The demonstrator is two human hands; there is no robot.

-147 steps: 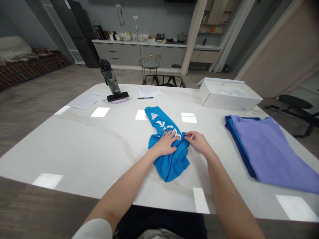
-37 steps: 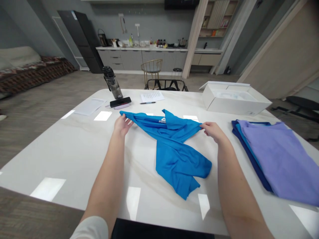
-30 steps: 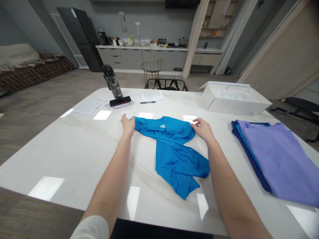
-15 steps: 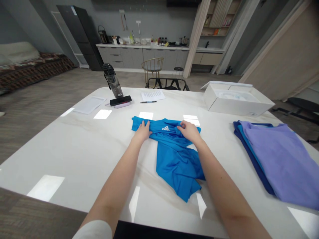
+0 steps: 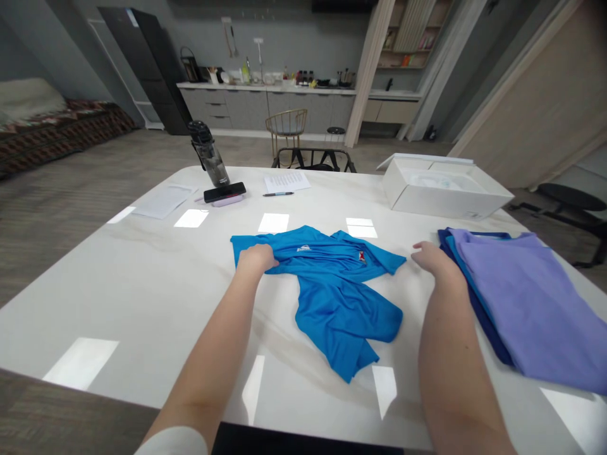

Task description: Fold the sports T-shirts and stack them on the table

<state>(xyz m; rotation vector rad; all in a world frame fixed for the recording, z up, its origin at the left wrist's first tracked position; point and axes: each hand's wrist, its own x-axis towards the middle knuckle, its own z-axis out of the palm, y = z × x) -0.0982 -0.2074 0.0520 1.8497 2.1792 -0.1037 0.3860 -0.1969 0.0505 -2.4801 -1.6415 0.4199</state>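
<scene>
One shirt (image 5: 327, 275), blue, rumpled, center frame. Left hand (image 5: 258, 258) on its left end; can't tell if fingers pinch. Right hand (image 5: 416, 251) just off sleeve (image 5: 389, 260), right of center, fingertips slightly apart.

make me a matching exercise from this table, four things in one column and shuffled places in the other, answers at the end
Things
1. blue shirt
2. pen
3. white box
4. bottle

Places
A. behind the black phone
B. touched by the left hand
C. beyond the purple cloth
D. just in front of the printed sheet

Pairs: 1-B, 2-D, 3-C, 4-A
</scene>
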